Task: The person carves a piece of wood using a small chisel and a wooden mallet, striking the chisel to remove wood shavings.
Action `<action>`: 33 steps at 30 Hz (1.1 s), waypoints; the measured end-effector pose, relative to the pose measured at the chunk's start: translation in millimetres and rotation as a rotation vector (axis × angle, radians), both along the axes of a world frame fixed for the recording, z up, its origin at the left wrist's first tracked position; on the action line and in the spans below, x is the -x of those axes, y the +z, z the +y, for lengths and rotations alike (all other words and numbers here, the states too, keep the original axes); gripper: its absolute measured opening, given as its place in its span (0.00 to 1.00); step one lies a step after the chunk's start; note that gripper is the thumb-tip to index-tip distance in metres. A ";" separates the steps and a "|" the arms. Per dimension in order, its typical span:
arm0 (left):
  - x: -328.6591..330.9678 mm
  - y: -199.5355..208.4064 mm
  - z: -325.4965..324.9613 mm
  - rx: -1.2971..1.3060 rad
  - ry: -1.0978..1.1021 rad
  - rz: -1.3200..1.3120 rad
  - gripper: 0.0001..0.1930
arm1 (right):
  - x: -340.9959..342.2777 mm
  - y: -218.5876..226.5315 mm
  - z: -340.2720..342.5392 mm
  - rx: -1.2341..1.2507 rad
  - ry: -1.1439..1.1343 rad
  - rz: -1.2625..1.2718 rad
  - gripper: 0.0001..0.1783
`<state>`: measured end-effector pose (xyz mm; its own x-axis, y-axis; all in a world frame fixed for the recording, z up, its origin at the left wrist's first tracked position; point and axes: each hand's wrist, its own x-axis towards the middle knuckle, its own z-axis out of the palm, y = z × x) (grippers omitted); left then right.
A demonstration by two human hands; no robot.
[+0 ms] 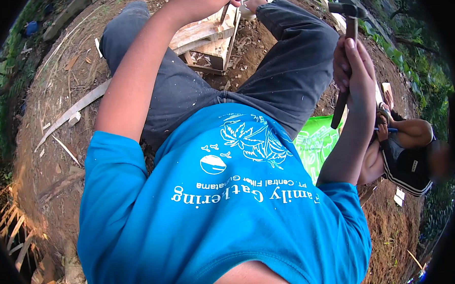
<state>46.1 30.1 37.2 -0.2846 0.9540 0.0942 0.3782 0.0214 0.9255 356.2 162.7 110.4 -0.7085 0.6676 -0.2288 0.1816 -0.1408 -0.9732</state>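
My left hand, partly cut off by the upper edge, closes around a narrow dark chisel. The chisel's lower end meets a pale wooden beam between my legs. The beam rests on other pieces of wood that form an angular frame. Off to the right, my right hand grips a hammer by its handle. Its dark head points up, raised well apart from the chisel, and the handle's end hangs below my fist.
Wood chips and brown soil surround the beam. At the right sits another person with a blue object in hand. A bright green printed cloth lies beside my right thigh. Wood strips are scattered at the left, and green plants border the ground.
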 end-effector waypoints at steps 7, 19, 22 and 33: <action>-5.5 -5.1 2.5 -0.081 0.027 0.333 0.20 | 51.8 77.8 6.9 -0.354 -0.080 0.450 0.16; -11.4 11.7 18.3 -0.015 -0.155 0.128 0.19 | 89.6 84.0 5.3 -0.683 0.109 0.016 0.14; -1.8 -4.6 6.9 -0.106 -0.087 0.258 0.19 | 87.2 87.5 12.9 -0.691 0.312 0.029 0.15; -10.9 8.9 19.1 0.062 -0.140 0.121 0.19 | 74.6 71.7 40.5 -0.497 0.115 0.128 0.17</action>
